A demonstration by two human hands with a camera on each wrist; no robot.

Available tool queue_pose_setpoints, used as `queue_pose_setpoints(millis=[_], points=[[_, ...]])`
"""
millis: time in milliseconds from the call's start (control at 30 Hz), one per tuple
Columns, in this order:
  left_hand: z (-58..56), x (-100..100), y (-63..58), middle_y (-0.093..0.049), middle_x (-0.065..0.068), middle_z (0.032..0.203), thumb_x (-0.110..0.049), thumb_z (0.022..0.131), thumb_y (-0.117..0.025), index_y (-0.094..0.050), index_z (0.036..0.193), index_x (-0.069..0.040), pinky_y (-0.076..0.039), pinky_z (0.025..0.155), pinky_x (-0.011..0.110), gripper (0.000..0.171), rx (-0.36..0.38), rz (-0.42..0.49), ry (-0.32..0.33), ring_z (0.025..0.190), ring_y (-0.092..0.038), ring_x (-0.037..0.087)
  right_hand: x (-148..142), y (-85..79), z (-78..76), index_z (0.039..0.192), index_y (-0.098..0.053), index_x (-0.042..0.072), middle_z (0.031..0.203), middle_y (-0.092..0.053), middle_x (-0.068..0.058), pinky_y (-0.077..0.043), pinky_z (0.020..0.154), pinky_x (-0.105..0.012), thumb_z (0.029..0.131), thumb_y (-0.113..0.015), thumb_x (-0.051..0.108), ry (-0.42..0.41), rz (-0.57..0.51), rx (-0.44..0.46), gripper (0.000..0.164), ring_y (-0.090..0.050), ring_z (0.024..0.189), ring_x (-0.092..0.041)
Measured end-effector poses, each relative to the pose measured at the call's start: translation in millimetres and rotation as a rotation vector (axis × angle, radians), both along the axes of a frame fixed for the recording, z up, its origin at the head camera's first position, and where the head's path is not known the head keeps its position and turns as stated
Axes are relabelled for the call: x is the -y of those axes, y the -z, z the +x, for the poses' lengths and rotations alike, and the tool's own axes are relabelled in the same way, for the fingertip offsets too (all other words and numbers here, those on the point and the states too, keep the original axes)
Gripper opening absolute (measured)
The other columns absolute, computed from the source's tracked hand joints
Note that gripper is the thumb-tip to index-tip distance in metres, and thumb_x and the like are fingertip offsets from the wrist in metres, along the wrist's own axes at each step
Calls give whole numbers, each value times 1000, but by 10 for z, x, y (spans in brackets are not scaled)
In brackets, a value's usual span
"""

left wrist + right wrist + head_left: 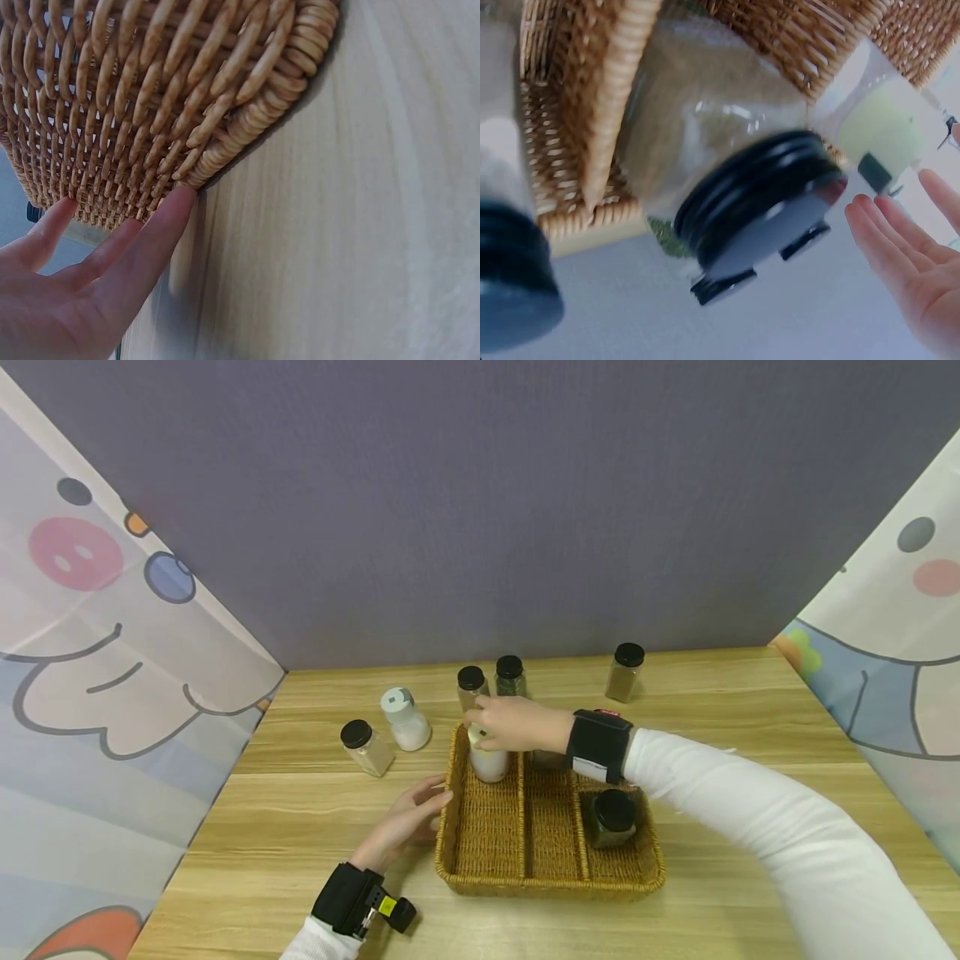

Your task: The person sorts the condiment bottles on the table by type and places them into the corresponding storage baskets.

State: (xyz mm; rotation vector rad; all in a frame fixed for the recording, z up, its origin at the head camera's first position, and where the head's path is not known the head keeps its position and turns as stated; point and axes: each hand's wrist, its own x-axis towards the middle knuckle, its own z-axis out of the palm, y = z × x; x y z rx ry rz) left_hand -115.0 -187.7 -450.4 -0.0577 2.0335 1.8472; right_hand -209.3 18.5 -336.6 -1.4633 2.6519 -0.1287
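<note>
A wicker basket point(551, 887) with three compartments stands on the table. In its left compartment, toward the back, is a white jar with a pale lid point(491, 766). My right hand point(517, 722) reaches over this jar; in the right wrist view its fingers point(889, 232) are spread close beside the pale lid point(881, 131). A black-lidded jar point(727, 135) is in the middle compartment, mostly hidden under my right wrist in the head view. Another black-lidded jar point(613, 817) sits in the right compartment. My left hand point(408, 818) touches the basket's left wall point(112, 112) with extended fingertips.
Left of the basket stand a black-lidded jar point(367, 748) and a white-capped jar point(407, 720). Behind it are two black-lidded jars, one brown point(471, 685) and one darker point(510, 678). Another black-lidded jar point(624, 673) is at the back right. A grey panel point(525, 527) rises behind the table.
</note>
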Motion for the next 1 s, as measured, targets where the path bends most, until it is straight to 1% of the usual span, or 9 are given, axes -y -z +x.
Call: queue_pose_setpoints(millis=[133,233,400,600,733,833,1000], points=[[-6,-1,2,-35,28,131,-26,87,-55,-31,134,-1,-48,81,43,59,-11,-16,-4,106,-50,31,-50,-54,-42,116,-55,8,118,-51,-15,-49,78,-29,88,-54,29,48,-21,48,35,-57,95,-21],[-8,-2,4,-35,28,131,-27,87,-56,-32,134,-1,-48,81,43,59,-10,-22,-7,107,-49,32,-98,-83,-79,114,-56,6,116,-51,-15,-49,80,-30,88,-55,27,60,-51,57,34,-57,94,-21],[-6,-3,4,-34,28,132,-27,87,-56,-31,135,-1,-49,80,43,60,-2,-18,-6,106,-50,31,-202,-113,-136,109,-58,5,109,-53,-14,-50,77,-30,87,-56,26,66,-98,33,31,-58,88,-21],[0,-2,-3,-33,28,132,-27,87,-55,-29,135,-1,-49,80,43,61,10,-1,-1,105,-51,30,-361,-130,-212,111,-56,5,103,-53,-12,-49,72,-30,89,-53,25,122,-111,40,30,-57,84,-21],[0,0,5,-33,28,132,-28,87,-55,-29,135,-1,-49,79,43,61,11,-4,0,105,-50,31,-462,-141,-260,109,-57,4,101,-54,-12,-49,69,-29,88,-54,22,151,-115,15,27,-56,81,-19],[0,1,8,-34,28,132,-28,87,-55,-30,135,-1,-49,79,43,61,8,-9,-2,106,-50,31,-532,-143,-301,109,-57,4,100,-54,-11,-50,70,-30,88,-55,23,169,-113,-10,28,-57,81,-19],[5,-1,1,-34,27,132,-28,86,-56,-30,135,-2,-49,79,43,61,14,-12,-6,106,-50,31,-651,-124,-377,110,-58,4,102,-55,-12,-50,71,-35,88,-55,20,211,-123,-18,27,-57,84,-24]])
